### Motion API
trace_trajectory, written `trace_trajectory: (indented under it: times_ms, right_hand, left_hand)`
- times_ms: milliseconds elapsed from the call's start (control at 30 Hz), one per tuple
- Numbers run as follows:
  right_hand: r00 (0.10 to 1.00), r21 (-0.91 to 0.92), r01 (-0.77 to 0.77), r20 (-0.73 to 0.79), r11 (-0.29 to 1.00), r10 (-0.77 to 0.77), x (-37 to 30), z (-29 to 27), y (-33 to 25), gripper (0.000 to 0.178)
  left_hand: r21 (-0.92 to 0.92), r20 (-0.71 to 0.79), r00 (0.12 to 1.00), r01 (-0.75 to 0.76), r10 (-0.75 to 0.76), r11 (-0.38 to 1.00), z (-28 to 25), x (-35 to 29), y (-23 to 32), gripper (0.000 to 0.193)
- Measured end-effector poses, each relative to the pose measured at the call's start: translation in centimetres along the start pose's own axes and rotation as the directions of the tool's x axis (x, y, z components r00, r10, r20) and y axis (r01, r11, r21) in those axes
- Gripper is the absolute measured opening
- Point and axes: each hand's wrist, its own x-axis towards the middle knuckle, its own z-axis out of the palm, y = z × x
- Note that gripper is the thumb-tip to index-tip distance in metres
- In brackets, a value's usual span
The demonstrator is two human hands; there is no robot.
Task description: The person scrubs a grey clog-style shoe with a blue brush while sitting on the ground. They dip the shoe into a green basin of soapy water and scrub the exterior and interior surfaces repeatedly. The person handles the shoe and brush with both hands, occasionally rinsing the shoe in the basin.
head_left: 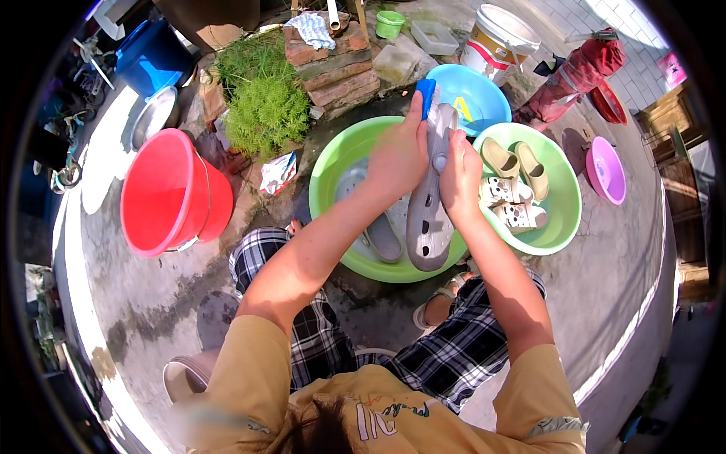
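The left hand, slightly blurred, was closed on a blue brush against the far end of a grey clog, which the right hand gripped along its right side. The clog was raised over a large green basin, blocking part of its interior, while a second grey clog lay inside (the left forearm crossed over the basin too). Close on the right, a pale green basin held an olive pair of clogs and a white spotted pair. Beyond stood a blue basin and a white bucket. A red bucket stood to the left, near a leafy green plant and stacked bricks; a purple basin sat farther right.
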Motion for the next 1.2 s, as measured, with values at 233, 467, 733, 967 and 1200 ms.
trace_trajectory:
  times_ms: [233, 467, 733, 967, 1200]
  right_hand:
    - [0.984, 0.09, -0.14, -0.099, 0.986, 0.149, 1.8, -2.2, 1.6, 0.067]
    - [0.988, 0.094, -0.146, -0.028, 0.985, 0.149, 1.1, -1.7, 0.5, 0.066]
    - [0.999, 0.03, -0.016, -0.045, 0.999, 0.018, 0.5, -1.7, 0.1, 0.064]
    - [0.938, 0.21, -0.014, -0.336, 0.978, 0.085, 3.6, -3.4, 1.5, 0.063]
    - [0.945, 0.206, 0.04, -0.327, 0.978, 0.03, 3.7, -4.5, 1.2, 0.059]
  left_hand:
    - [0.024, 0.319, 0.947, -0.055, 0.044, 0.998, 1.0, -5.7, 2.5, 0.054]
    - [0.003, 0.178, 0.984, 0.012, -0.012, 1.0, 1.7, -3.3, 0.8, 0.052]
    - [0.092, 0.082, 0.997, -0.022, 0.014, 0.995, 1.3, 2.6, 2.6, 0.051]
    - [0.107, 0.306, 0.95, -0.094, 0.057, 0.99, 0.7, -3.9, 6.3, 0.05]
    - [0.251, 0.202, 0.979, -0.073, 0.021, 0.965, 1.5, 0.3, 7.3, 0.05]
